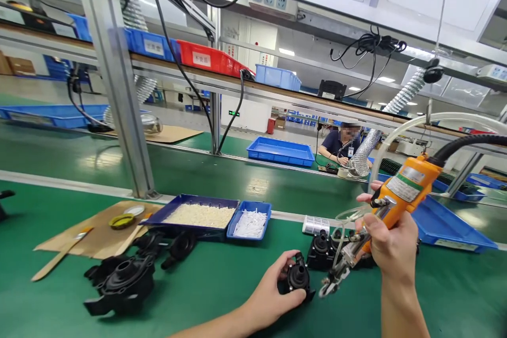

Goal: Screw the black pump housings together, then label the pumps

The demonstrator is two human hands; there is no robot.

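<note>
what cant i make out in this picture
In the head view:
- black part: partly covered by the left hand
- orange tool: grip covered by the right hand
- tool label: text too small and blurred
- black housings at the back: partly behind the tool
- black object: cut off by the left edge

Open room: green table (pixel 206 288), bare stretch between large black plastic housing with round spout (pixel 127 280) and left hand (pixel 273 290).
Narrow gap: between small black plastic housing (pixel 298 276) in left hand and slim metal nose (pixel 344 265) of orange-bodied tool (pixel 412 185) in right hand (pixel 396 243).
Obstacles, behind: dark blue rectangular plastic tray (pixel 194 231) and smaller blue plastic tray (pixel 243 238), side by side.
Obstacle, right: orange-bodied tool, nose before row of black plastic housings (pixel 320 245).
Obstacle, left rear: upright silver metal post (pixel 113 79).
</note>
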